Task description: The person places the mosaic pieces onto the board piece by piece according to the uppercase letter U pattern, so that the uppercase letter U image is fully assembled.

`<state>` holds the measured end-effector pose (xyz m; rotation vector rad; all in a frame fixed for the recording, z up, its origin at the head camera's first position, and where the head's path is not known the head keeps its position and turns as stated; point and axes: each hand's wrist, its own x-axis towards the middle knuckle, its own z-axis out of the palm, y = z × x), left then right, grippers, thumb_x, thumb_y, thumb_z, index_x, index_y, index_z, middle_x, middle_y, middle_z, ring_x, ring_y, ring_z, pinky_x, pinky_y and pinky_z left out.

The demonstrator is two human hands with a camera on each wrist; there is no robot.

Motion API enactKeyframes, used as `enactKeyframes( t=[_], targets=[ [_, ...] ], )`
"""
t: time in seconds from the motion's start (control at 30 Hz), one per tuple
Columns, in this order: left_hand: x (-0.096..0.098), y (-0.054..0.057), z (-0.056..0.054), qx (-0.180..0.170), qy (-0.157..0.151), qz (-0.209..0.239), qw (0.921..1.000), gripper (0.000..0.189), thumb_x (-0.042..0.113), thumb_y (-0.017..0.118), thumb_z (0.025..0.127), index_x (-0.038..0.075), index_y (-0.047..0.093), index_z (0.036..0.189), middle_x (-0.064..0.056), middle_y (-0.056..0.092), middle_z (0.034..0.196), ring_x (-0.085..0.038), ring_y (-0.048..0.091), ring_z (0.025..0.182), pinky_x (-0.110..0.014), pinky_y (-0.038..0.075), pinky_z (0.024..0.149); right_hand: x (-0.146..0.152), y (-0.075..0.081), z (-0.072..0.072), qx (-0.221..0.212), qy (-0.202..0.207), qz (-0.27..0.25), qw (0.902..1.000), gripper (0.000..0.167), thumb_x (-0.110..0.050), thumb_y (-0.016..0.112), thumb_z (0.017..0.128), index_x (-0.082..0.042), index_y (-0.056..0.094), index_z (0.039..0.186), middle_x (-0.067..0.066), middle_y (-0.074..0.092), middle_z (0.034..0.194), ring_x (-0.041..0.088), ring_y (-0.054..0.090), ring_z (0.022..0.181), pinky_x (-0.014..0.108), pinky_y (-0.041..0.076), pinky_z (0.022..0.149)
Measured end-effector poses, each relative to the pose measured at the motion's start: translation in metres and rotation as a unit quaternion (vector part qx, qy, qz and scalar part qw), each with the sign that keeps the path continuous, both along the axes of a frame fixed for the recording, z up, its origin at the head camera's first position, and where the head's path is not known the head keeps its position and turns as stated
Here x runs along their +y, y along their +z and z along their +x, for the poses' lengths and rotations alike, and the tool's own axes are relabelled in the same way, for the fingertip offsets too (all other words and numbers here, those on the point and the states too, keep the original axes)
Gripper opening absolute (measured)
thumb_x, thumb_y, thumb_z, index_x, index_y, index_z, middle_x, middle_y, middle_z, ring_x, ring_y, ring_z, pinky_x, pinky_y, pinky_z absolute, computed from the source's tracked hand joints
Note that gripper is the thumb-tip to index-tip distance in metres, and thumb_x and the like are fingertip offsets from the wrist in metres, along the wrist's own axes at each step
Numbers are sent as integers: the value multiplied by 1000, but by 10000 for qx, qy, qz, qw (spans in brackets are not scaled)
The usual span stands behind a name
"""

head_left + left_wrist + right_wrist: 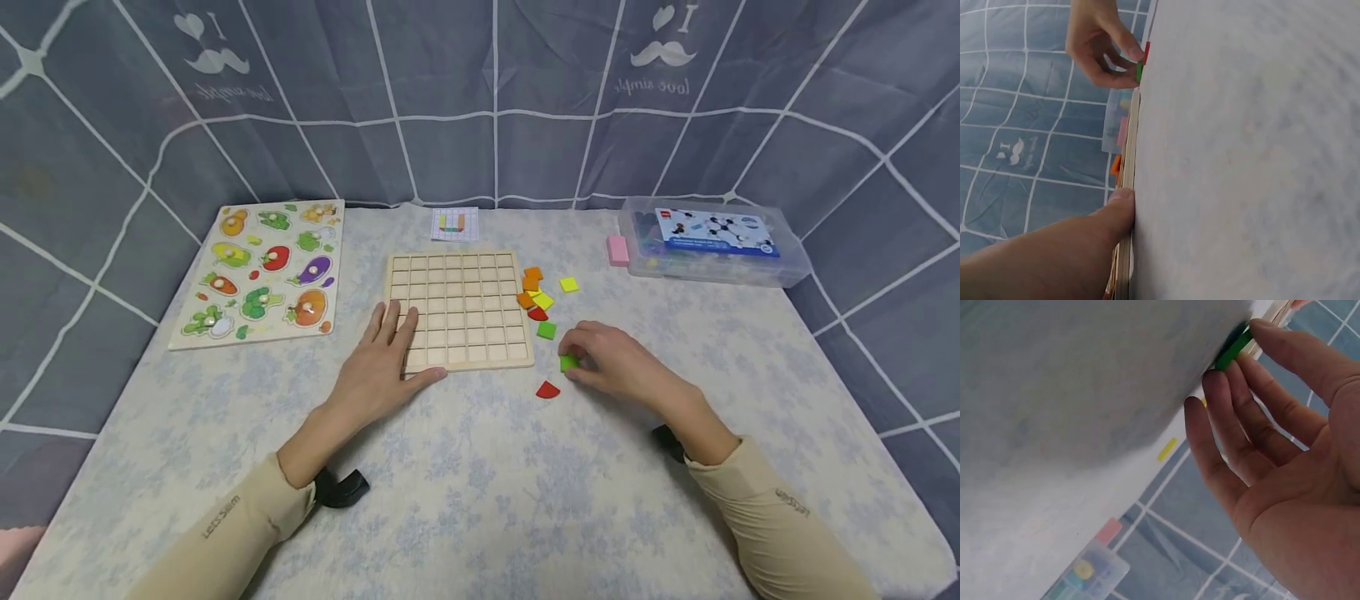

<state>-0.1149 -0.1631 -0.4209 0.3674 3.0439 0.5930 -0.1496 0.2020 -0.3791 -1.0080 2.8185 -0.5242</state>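
My left hand [378, 358] lies with spread fingers over the near left corner of a wooden grid board [457, 308]; its thumb rests along the near edge. To the right of the board my right hand [618, 358] pinches a green square tile [1235, 351] between thumb and fingertips, close to the tabletop. Another green tile [547, 331] lies between that hand and the board. Red quarter-round pieces lie nearby, one [548, 390] nearer me and one [537, 314] partly under a yellow tile [542, 301]. Several orange tiles [532, 284] overlap at the board's right edge.
A small pattern card [454, 223] lies behind the board. On the left is a vegetable peg puzzle [262, 275]. A pink block [617, 251] and a clear plastic box [716, 242] stand at the back right. A single yellow tile [569, 285] lies apart.
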Motion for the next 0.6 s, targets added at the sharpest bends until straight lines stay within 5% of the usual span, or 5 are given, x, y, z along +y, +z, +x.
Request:
enactKeyframes(
  t=[0.37, 0.6],
  targets=[
    [-4, -4, -5, 286, -228, 11, 9993, 109, 65, 69, 94, -1, 21, 167, -26, 15, 174, -47, 7, 162, -62, 20, 130, -37, 17, -16, 53, 185, -167, 9997, 16, -8, 82, 88, -7, 74, 102, 3, 69, 93, 20, 61, 87, 38, 56, 84],
    [-17, -8, -16, 223, -287, 490, 9981, 120, 61, 81, 85, -2, 19, 167, -24, 10, 176, -41, 7, 164, -59, 15, 132, -76, 21, -30, -68, 286, -483, 9984, 14, -6, 76, 88, -6, 73, 102, 5, 71, 94, 21, 64, 89, 36, 55, 82]
  ],
)
